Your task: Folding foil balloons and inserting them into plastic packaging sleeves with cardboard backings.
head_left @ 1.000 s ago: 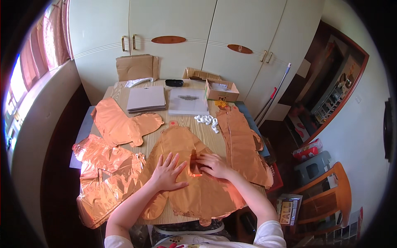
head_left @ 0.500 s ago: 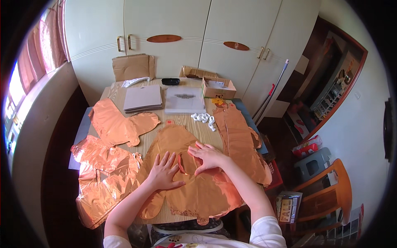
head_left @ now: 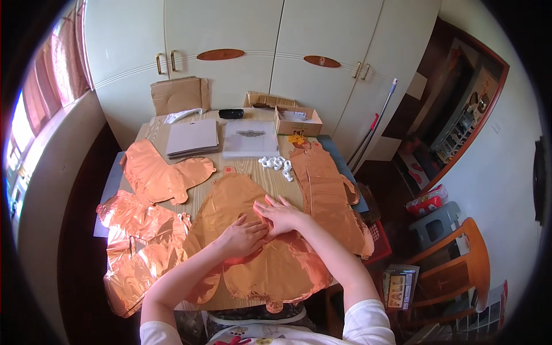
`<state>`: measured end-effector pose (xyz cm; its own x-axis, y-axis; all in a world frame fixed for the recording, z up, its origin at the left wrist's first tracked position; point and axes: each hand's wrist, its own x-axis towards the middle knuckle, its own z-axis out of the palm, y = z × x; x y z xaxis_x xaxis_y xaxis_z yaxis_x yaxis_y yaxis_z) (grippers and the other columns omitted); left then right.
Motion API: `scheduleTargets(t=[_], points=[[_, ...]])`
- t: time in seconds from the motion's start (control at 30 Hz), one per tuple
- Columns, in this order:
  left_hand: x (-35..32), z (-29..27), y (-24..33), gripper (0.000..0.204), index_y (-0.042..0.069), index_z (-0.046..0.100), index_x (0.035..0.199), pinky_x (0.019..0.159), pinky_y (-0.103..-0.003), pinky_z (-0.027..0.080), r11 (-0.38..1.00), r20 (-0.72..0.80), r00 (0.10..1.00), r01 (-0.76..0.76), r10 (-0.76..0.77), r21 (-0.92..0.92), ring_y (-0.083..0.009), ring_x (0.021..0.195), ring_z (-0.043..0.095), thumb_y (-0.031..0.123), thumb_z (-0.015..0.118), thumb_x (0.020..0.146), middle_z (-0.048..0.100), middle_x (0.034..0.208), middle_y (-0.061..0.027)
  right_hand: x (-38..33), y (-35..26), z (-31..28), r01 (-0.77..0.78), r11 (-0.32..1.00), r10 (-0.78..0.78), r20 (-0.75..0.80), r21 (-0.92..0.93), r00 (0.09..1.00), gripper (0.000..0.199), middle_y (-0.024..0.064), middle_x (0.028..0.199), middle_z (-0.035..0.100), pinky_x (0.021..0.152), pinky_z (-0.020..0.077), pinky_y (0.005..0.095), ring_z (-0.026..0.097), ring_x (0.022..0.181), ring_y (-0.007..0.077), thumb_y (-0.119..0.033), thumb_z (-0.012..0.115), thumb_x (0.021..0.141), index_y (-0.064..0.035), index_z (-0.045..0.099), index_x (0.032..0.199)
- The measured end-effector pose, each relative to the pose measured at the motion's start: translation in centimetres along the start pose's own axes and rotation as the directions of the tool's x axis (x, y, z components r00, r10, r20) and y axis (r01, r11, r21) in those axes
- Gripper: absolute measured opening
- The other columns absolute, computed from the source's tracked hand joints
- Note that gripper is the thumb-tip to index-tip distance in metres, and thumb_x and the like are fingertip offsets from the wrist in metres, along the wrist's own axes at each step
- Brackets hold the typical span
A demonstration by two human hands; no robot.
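Observation:
A flat copper-coloured foil balloon lies across the near middle of the table. My left hand rests on it, fingers stretched out together and pointing to the right. My right hand is pressed on the same foil just beside it, fingers extended toward the upper left and thumb turned down toward the left fingertips. Both hands are open and nearly touch. They cover the slit-like opening in the balloon's middle. Crumpled, shinier foil shows at the balloon's lower right.
More copper foil balloons lie at the upper left, lower left and right. Farther back on the table are grey cards, a clear plastic pack, white ribbon and a cardboard box. A wooden chair stands at the right.
My left hand has slid right and its spread fingers have come together beside my right hand. The red-edged slit in the foil is now covered. The view has shifted slightly.

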<state>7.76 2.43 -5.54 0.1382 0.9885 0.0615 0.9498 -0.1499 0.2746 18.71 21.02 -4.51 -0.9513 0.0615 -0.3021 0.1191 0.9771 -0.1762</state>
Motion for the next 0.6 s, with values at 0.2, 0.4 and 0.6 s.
scheduleTargets(t=[0.2, 0.4, 0.6], points=[[1.0, 1.2, -2.8, 0.056, 0.011, 0.042, 0.145, 0.114, -0.057, 0.023, 1.000, -0.021, 1.000, 0.023, -0.023, -0.017, -0.0254, 0.144, 0.031, 0.038, 0.049, 0.096, 0.041, 0.151, -0.0091, -0.2, 0.3, -0.4, 0.024, 1.000, -0.024, 0.011, -0.009, 1.000, 0.130, 0.0073, 0.162, 0.017, 0.120, 0.0029, 0.0540, 0.003, 0.150, 0.0326, -0.065, 0.079, 0.059, -0.0108, 0.010, 0.156], [1.2, 1.8, -2.7, 0.068, 0.011, 0.034, 0.149, 0.116, -0.057, 0.019, 0.995, -0.069, 0.997, 0.026, -0.019, 0.097, -0.0312, 0.147, 0.022, 0.047, 0.046, 0.093, 0.031, 0.155, -0.0164, -0.8, -0.3, -0.3, 0.017, 0.998, -0.019, -0.037, -0.063, 0.999, 0.134, 0.0122, 0.162, 0.015, 0.119, 0.0023, 0.0559, 0.000, 0.150, 0.0336, -0.065, 0.080, 0.058, -0.0104, 0.006, 0.156], [1.1, 1.4, -2.3, 0.073, 0.011, 0.036, 0.149, 0.117, -0.054, 0.017, 0.962, 0.009, 0.999, 0.044, -0.048, 0.269, -0.0302, 0.146, 0.025, 0.056, 0.042, 0.091, 0.031, 0.155, -0.0163, -5.5, -2.9, 1.1, 0.046, 0.985, -0.066, -0.115, -0.165, 0.991, 0.116, 0.0106, 0.160, 0.021, 0.117, 0.0088, 0.0596, 0.008, 0.149, 0.0349, -0.063, 0.074, 0.069, -0.0121, 0.016, 0.155]])
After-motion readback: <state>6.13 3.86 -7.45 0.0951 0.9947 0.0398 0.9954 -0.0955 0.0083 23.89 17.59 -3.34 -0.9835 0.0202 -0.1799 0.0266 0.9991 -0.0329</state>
